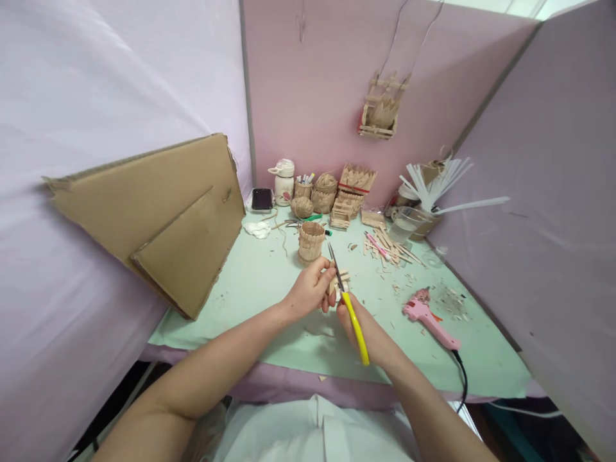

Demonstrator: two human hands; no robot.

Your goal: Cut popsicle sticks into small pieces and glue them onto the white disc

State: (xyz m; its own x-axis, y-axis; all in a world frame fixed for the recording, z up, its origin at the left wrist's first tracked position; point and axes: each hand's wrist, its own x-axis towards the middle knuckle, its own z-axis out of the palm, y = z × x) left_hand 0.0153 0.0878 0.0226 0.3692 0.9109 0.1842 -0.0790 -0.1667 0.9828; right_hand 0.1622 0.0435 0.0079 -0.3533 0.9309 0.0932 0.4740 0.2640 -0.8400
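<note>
My left hand (pixel 312 287) is closed with its fingertips pinched on a small light wooden piece (pixel 332 282), near the middle of the table. In my right hand (pixel 360 326) are scissors with yellow handles (pixel 356 328); their metal blades point up and away, beside my left fingertips. Small wooden sticks and a white bit (pixel 339 292) show between the hands, partly hidden by the fingers and the scissors. Just beyond my left hand stands a round wooden cup (pixel 310 240) made of short pieces.
Cardboard sheets (pixel 192 237) lean at the left. A pink glue gun (pixel 433 324) with a black cord lies at the right. Scattered sticks (pixel 392 248), a clear plastic cup (pixel 404 224), a twine ball (pixel 301 206) and a white bottle (pixel 284 183) stand or lie farther back.
</note>
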